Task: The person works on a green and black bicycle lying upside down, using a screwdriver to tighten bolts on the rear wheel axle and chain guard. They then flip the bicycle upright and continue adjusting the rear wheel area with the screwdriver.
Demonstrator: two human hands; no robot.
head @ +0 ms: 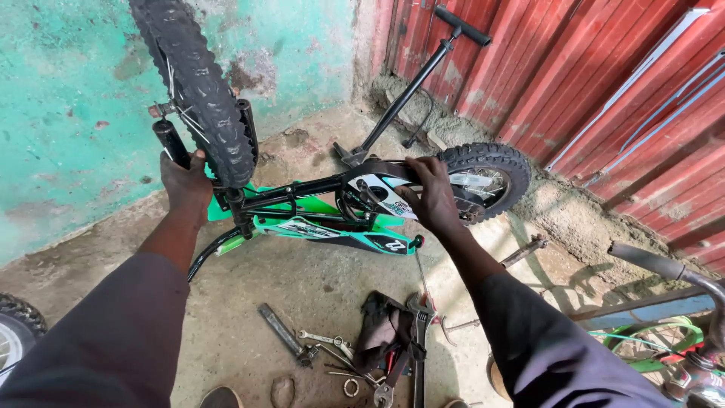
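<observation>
Two hands on one small green and black bicycle (317, 219), which lies upended on the concrete floor (302, 279), wheels raised. Left hand (185, 185) closed around the black handlebar grip (170, 142), just beside the front wheel (200, 83), whose knobby tyre stands up past the hand. Right hand (432, 195) curled over the chain guard (381, 189), fingers wrapped on its upper edge, with the rear wheel (483, 177) just beyond the knuckles. Frame spans the gap between both hands; the green panel sits below and between them.

Near side of the right hand, on the floor: a scatter of tools (362, 355), wrenches among them, with a dark rag (381, 332). A long flat bar (281, 330) lies nearer the left forearm. Beyond the right hand, a black floor pump (411, 87) stands against the red corrugated wall (589, 83). Beyond the left hand, a flaking turquoise wall (68, 113). Part of a second bicycle (664, 340) shows off the right elbow; another tyre (15, 332) edges in off the left sleeve.
</observation>
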